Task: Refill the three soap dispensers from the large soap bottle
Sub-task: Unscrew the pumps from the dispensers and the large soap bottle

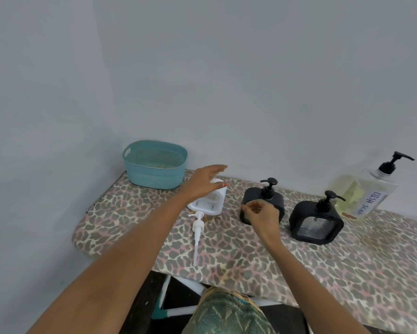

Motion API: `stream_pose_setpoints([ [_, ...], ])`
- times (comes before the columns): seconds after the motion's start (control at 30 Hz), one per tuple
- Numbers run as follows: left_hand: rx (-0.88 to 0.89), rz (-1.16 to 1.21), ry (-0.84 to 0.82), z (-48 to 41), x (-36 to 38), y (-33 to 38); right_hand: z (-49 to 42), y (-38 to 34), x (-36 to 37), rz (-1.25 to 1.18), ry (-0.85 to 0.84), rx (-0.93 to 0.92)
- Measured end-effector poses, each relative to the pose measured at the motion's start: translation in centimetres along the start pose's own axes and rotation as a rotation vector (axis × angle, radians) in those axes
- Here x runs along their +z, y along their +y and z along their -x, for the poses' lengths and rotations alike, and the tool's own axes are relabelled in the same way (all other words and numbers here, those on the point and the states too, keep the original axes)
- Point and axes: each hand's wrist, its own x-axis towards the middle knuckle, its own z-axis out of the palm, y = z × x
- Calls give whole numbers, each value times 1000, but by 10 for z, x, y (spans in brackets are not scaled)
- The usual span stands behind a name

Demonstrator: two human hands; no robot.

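A white soap dispenser stands on the leopard-print board with its pump removed. My left hand rests over its top, thumb against its side, fingers spread. The white pump lies flat in front of it. My right hand hovers in front of a black dispenser, fingers curled, holding nothing I can see. A second black dispenser stands to its right with its pump on. The large clear bottle labelled DISH SOAP, with yellowish liquid and a black pump, stands at the far right.
A teal plastic basket sits at the board's back left corner, against the grey wall. The board's near edge runs diagonally in front of me, with a white frame and dark floor below.
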Motion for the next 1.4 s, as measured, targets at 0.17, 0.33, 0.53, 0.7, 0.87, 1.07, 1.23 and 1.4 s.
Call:
stream_pose_setpoints([
  [0.17,-21,41,-103,-12,42,11,-17,11,-34,-4,236,-2],
  [0.33,-27,-122,-172,-26,74,3,-43,23,-44,60,192,16],
  [0.53,-33,-128,-197,-37,89,-1,-59,24,-35,122,55,-43],
  [0.7,-16,-104,-166,-41,90,-4,-65,25,-31,145,66,-48],
  [0.87,1,-100,-177,-44,88,-5,-71,24,-35,145,47,-73],
  [1.07,-6,-120,-181,-45,89,-8,-76,22,-41,132,-62,-55],
  [1.23,-3,-116,-180,-46,89,-7,-84,24,-52,99,-226,-11],
  [1.4,-1,-118,-204,-48,89,-11,-77,25,-35,120,-34,-43],
])
